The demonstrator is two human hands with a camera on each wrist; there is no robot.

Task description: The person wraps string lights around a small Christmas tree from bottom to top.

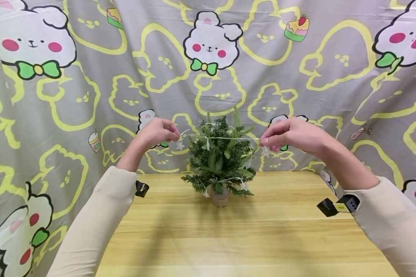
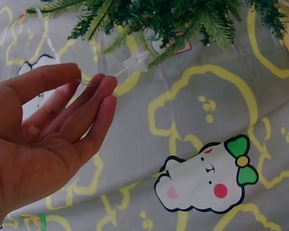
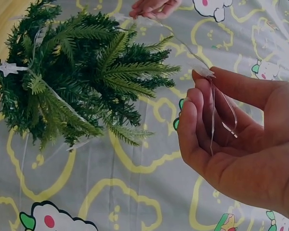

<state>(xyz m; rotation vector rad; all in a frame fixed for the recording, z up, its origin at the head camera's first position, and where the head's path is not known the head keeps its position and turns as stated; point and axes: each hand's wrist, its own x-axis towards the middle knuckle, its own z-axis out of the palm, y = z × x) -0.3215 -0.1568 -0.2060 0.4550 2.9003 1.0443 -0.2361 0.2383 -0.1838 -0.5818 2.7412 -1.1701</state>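
Note:
A small artificial Christmas tree (image 1: pixel 221 157) stands upright in a pot (image 1: pixel 220 198). A clear-wired string of star lights (image 1: pixel 233 138) stretches across the front of its upper part, between the hands. At the tree's left, my left hand (image 1: pixel 158 132) pinches the wire between thumb and fingers, a star (image 1: pixel 180 145) hanging just below. My right hand (image 1: pixel 294 134), to the tree's right, pinches the string by a star; in the right wrist view a loose wire end (image 3: pixel 229 130) dangles inside the palm. Lower on the branches rest more stars (image 3: pixel 9 69) and wire.
The tree stands near the back of a wooden table (image 1: pixel 228 238). Behind and beside it hangs a grey curtain (image 1: pixel 124 77) printed with cartoon animals. A black wrist camera (image 1: pixel 339 206) sits at the right sleeve, another (image 1: pixel 142 188) at the left.

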